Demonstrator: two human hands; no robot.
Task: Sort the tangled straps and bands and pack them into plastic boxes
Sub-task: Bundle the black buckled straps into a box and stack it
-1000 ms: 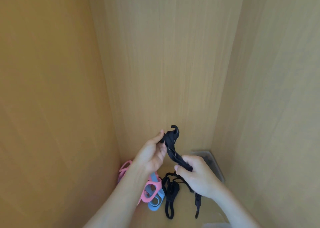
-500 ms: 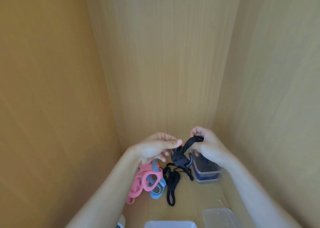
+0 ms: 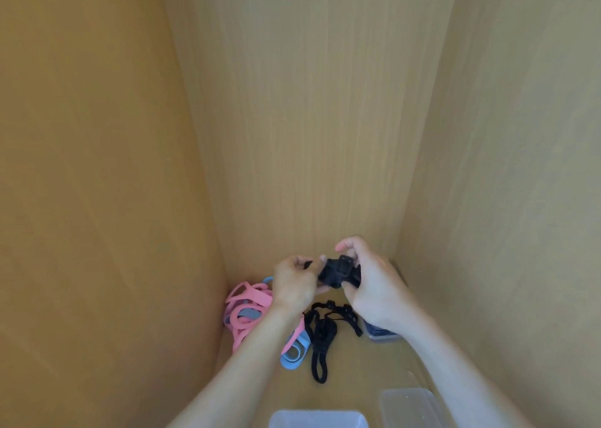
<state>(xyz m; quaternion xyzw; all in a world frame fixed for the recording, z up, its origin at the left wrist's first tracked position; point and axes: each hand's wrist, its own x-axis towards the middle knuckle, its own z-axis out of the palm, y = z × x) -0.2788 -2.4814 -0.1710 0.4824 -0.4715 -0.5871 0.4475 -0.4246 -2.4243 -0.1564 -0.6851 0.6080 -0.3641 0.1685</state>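
Both my hands hold a bunched black strap (image 3: 338, 273) above the wooden floor of a cabinet. My left hand (image 3: 294, 284) pinches its left end and my right hand (image 3: 370, 284) curls round its right side. Below them lie another black strap (image 3: 322, 336), a pile of pink bands (image 3: 247, 307) and a blue band (image 3: 294, 357). A clear plastic box (image 3: 383, 336) with dark straps inside sits under my right wrist, mostly hidden.
An empty plastic box (image 3: 318, 418) shows at the bottom edge, with a clear lid (image 3: 411, 403) to its right. Tall wooden walls close in on the left, back and right.
The strap, stretched out between my hands a second ago, is now folded into a compact bundle. My hands have come close together, and the view has tilted down.
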